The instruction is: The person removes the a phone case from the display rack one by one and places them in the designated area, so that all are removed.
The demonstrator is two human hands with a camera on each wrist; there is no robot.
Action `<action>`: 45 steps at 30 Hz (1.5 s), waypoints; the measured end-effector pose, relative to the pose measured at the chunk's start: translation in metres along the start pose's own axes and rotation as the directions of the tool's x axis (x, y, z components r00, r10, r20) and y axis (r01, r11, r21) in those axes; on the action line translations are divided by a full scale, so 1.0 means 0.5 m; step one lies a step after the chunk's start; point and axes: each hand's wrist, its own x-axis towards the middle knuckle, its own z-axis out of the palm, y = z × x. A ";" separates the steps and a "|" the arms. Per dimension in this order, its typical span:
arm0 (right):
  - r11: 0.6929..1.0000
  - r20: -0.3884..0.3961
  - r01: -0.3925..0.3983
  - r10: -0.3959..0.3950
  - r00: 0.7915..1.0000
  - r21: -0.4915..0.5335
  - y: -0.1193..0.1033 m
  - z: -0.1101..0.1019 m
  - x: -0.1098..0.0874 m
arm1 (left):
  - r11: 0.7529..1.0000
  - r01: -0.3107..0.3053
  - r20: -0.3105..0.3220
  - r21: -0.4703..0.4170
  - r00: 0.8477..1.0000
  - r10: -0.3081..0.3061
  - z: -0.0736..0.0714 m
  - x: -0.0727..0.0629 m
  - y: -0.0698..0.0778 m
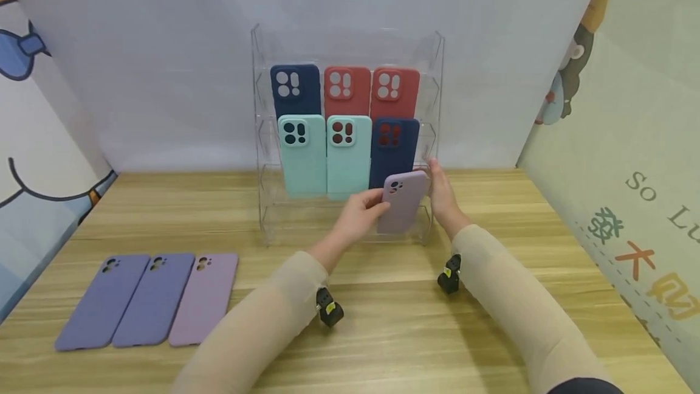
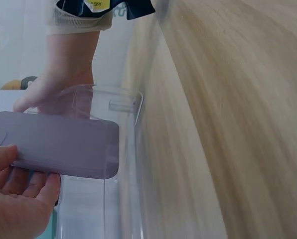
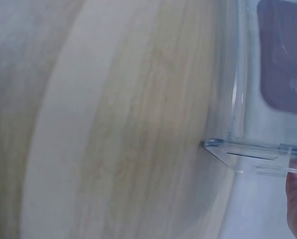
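Diffuse light brightens the head view, a soft shadow crossing the tabletop [image 1: 394,339] at lower right of centre. The right wrist view is hazy, blurred; highlights streak the clear rack [image 3: 240,94].

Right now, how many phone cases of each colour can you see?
Navy phone cases: 2
Red phone cases: 2
Mint phone cases: 2
Purple phone cases: 2
Lilac phone cases: 2
Total: 10

Three cases [image 1: 154,300], clear rack [image 1: 306,224] on table [image 1: 383,345]
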 end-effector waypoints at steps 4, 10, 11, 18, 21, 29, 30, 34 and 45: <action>1.000 -0.005 0.010 -0.010 1.000 0.009 -0.007 0.004 -0.001 | 0.999 -0.003 -0.071 -0.047 0.997 0.000 -0.028 -0.013 0.009; 0.998 0.005 -0.038 0.038 0.999 0.051 -0.034 0.014 -0.009 | 0.996 0.006 -0.098 -0.094 0.995 -0.015 -0.055 -0.039 0.012; 0.998 0.007 -0.036 0.036 0.999 0.045 -0.033 0.014 -0.008 | 0.996 0.014 -0.097 -0.091 0.995 -0.023 -0.058 -0.043 0.011; 0.999 0.007 -0.033 0.033 0.999 0.009 -0.020 0.015 -0.005 | 0.988 0.093 -0.066 -0.124 0.993 -0.102 -0.074 -0.079 0.002; 0.999 0.015 -0.036 0.036 0.999 0.001 -0.021 0.015 -0.006 | 0.977 0.138 -0.055 -0.164 0.987 -0.149 -0.082 -0.097 0.000; 0.999 0.016 -0.037 0.037 0.999 0.024 -0.024 0.013 -0.005 | 0.951 0.223 -0.011 -0.214 0.973 -0.231 -0.109 -0.132 -0.006; 0.999 0.016 -0.039 0.038 0.999 0.026 -0.025 0.013 -0.005 | 0.949 0.229 -0.009 -0.216 0.971 -0.237 -0.113 -0.136 -0.008; 0.999 0.011 -0.042 0.042 0.999 0.033 -0.027 0.013 -0.007 | 0.946 0.247 -0.005 -0.208 0.967 -0.253 -0.125 -0.150 -0.012; 0.999 0.009 -0.036 0.036 0.999 0.040 -0.023 0.012 -0.006 | 0.949 0.251 0.012 -0.190 0.967 -0.254 -0.153 -0.183 -0.027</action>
